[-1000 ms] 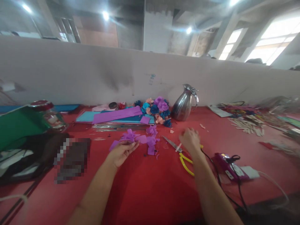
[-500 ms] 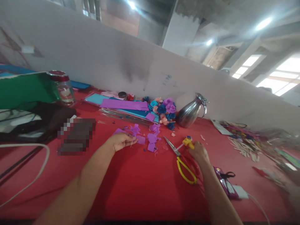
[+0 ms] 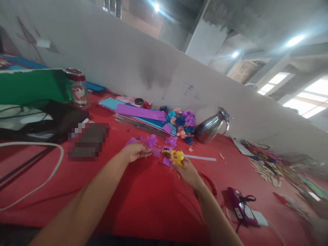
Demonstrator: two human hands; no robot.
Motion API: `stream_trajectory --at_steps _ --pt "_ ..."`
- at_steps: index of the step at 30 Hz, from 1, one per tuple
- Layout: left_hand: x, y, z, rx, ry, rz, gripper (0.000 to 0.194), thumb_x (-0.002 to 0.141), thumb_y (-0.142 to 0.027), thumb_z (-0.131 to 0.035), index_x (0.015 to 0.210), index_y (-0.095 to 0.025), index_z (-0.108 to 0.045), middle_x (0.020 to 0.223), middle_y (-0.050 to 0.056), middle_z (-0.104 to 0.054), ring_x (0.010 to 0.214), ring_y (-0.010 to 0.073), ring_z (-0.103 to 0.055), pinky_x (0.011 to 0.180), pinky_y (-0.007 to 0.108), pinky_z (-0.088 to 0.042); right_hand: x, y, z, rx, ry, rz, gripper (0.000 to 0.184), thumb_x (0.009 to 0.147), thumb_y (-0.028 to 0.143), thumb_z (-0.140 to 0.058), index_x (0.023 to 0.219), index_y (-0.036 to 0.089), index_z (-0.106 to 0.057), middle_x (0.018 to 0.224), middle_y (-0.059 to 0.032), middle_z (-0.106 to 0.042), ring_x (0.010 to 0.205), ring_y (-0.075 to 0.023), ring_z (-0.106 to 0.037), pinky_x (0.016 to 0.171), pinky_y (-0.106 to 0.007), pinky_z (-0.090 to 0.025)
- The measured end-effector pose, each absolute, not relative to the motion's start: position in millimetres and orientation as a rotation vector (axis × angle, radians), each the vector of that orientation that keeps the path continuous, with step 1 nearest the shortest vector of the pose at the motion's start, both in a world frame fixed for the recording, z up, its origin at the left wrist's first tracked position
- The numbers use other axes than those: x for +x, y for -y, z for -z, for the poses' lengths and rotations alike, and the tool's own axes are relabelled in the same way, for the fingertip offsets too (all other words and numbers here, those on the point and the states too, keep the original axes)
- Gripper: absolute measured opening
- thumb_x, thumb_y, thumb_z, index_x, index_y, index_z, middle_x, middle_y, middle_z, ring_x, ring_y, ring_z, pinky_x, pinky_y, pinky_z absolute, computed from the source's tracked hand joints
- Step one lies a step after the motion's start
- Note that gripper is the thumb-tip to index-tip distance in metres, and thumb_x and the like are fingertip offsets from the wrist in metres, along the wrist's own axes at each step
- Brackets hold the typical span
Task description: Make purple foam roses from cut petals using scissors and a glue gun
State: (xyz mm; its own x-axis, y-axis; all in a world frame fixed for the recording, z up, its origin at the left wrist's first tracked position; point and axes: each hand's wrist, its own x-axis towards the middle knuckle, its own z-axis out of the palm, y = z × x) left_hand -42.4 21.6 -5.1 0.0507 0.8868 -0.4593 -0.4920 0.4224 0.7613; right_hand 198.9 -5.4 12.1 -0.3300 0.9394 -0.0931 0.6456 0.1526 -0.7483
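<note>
My left hand (image 3: 137, 152) pinches a purple paper piece (image 3: 156, 152) at its fingertips, and a thin pale stem-like sliver shows under the fingers. My right hand (image 3: 188, 171) grips a yellow glue gun (image 3: 176, 155), its nozzle pointing left close to the held paper. A long whitish glue stick (image 3: 201, 158) sticks out of its back end. Loose purple paper pieces (image 3: 171, 140) lie just behind and below the gun. By my right forearm shows a red curved handle (image 3: 211, 184); the scissors' blades are hidden.
Behind are purple paper strips (image 3: 139, 112), a heap of paper flowers (image 3: 180, 121) and a steel jug (image 3: 211, 128). On the left stand a lidded jar (image 3: 79, 90) and a pixelated dark object (image 3: 89, 140). Purple power strip (image 3: 238, 206) and wooden sticks (image 3: 263, 171) lie right.
My right hand reached right, took hold of the glue gun and brought it left to the paper in my left hand. The view has tilted; my left hand stays nearly in place.
</note>
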Motion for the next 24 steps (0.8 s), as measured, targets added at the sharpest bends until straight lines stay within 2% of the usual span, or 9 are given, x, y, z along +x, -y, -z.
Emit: stream_trajectory --at_steps 3,7,10,14,18,24 --pt "-42 -22 5 0.451 -1.064 -1.111 0.025 0.050 0.010 -0.072 0.048 -0.009 -0.057 0.054 0.006 -0.064 0.059 0.0192 -0.068 0.065 0.028 -0.060 196 2 -9 -1.503 2.079 -0.991 0.032 0.086 0.047 -0.046 0.079 0.017 -0.055 0.046 0.0056 -0.048 0.038 -0.0094 -0.046 0.041 -0.020 -0.033" --pt "-44 -25 11 0.420 -1.026 -1.104 0.023 0.048 0.009 -0.075 0.052 -0.007 -0.060 0.059 0.010 -0.068 0.061 0.0211 -0.070 0.067 0.030 -0.060 197 1 -9 -1.547 2.093 -1.006 0.034 0.086 0.048 -0.045 0.069 0.019 -0.051 0.043 0.0052 -0.047 0.038 -0.0099 -0.046 0.040 -0.020 -0.033" --pt "-44 -26 14 0.410 -0.997 -1.093 0.026 0.047 0.009 -0.077 0.050 -0.008 -0.058 0.057 0.009 -0.067 0.060 0.0211 -0.070 0.064 0.028 -0.060 198 3 -9 -1.588 2.057 -1.009 0.034 0.085 0.048 -0.046 0.065 0.020 -0.047 0.043 0.0051 -0.046 0.039 -0.0102 -0.045 0.040 -0.021 -0.032" --pt "-44 -27 16 0.365 -0.998 -1.113 0.026 0.045 0.011 -0.077 0.050 -0.007 -0.058 0.057 0.011 -0.067 0.059 0.0222 -0.069 0.067 0.032 -0.060 199 5 -13 -1.565 2.069 -1.030 0.031 0.084 0.047 -0.048 0.068 0.020 -0.048 0.044 0.0058 -0.045 0.040 -0.0105 -0.045 0.041 -0.021 -0.033" --pt "-44 -26 14 0.372 -1.004 -1.112 0.028 0.045 0.011 -0.076 0.048 -0.008 -0.056 0.056 0.010 -0.066 0.059 0.0230 -0.069 0.067 0.034 -0.060 198 3 -17 -1.579 2.053 -1.024 0.036 0.084 0.052 -0.046 0.065 0.020 -0.047 0.042 0.0056 -0.044 0.039 -0.0103 -0.045 0.041 -0.021 -0.031" --pt "-42 -23 9 0.400 -1.044 -1.113 0.027 0.046 0.011 -0.075 0.048 -0.009 -0.056 0.055 0.008 -0.066 0.058 0.0209 -0.069 0.061 0.030 -0.060 195 0 -17 -1.580 2.042 -1.043 0.032 0.083 0.051 -0.048 0.074 0.020 -0.049 0.045 0.0068 -0.044 0.038 -0.0098 -0.044 0.040 -0.020 -0.031"
